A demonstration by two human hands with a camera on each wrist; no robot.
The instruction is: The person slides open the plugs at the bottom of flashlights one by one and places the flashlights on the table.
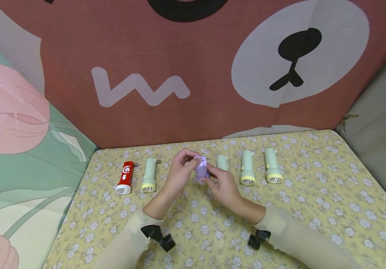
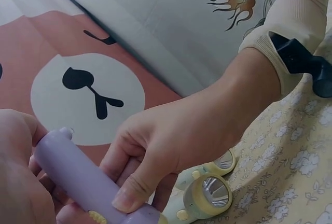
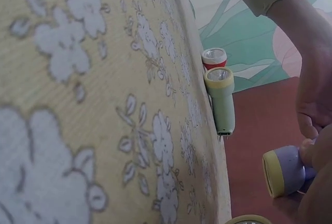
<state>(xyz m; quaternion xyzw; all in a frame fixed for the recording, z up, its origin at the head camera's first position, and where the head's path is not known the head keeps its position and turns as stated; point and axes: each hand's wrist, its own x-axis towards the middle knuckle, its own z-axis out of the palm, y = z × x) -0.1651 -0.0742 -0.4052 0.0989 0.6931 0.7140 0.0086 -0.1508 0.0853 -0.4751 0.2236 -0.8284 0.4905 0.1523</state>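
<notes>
Both hands hold a purple flashlight [image 1: 201, 169] in the middle of the head view. My left hand [image 1: 179, 173] grips its upper end, thumb laid over the body. Lower down, my right hand [image 1: 226, 188] pinches it near the lamp head. In the left wrist view, the right hand's thumb [image 2: 134, 189] presses on the purple body, close to a small yellow switch [image 2: 97, 217]. The lamp head's pale yellow rim [image 3: 274, 175] shows in the right wrist view. Behind the right hand, a pale green flashlight [image 1: 222, 162] is partly hidden.
On the flowered tablecloth [image 1: 196, 224], a red flashlight [image 1: 126, 177] and a pale green one [image 1: 150, 175] lie to the left, prongs showing. Two more green flashlights [image 1: 247, 167] lie to the right. A printed bear-face cloth [image 1: 209, 112] stands behind the table.
</notes>
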